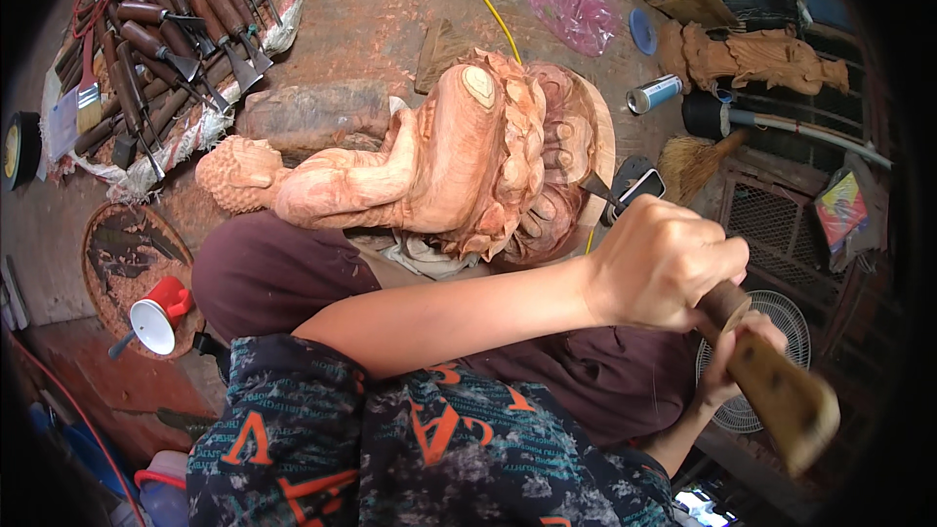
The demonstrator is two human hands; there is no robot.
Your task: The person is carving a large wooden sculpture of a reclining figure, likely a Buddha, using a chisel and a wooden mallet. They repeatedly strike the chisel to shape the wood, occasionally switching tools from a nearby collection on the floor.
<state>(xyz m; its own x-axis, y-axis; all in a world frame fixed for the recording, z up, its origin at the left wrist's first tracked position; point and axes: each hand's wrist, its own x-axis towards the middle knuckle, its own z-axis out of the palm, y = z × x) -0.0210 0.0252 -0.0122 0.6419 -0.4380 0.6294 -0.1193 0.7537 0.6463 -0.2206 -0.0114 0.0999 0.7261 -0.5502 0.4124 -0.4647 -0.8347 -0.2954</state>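
A carved wooden figure [361, 181] lies on its side before me, its curly head to the left and its petalled base [566, 151] to the right. My left hand [664, 263] is closed around a chisel [602, 192], whose dark blade reaches the right part of the base. The rear end of its wooden handle sticks out past my fist. My right hand [737, 356] grips a wooden mallet [781, 400], held close to that handle end. Whether mallet and handle touch I cannot tell. Part of my right hand is hidden behind the mallet.
Several wood-handled chisels [181, 29] and a brush [90, 107] lie at the far left. Near my knee are a basket [98, 224] of shavings and a red-and-white mug [156, 317]. A can [654, 95], a phone [639, 185], another carving [752, 59] and a fan [795, 332] are rightward.
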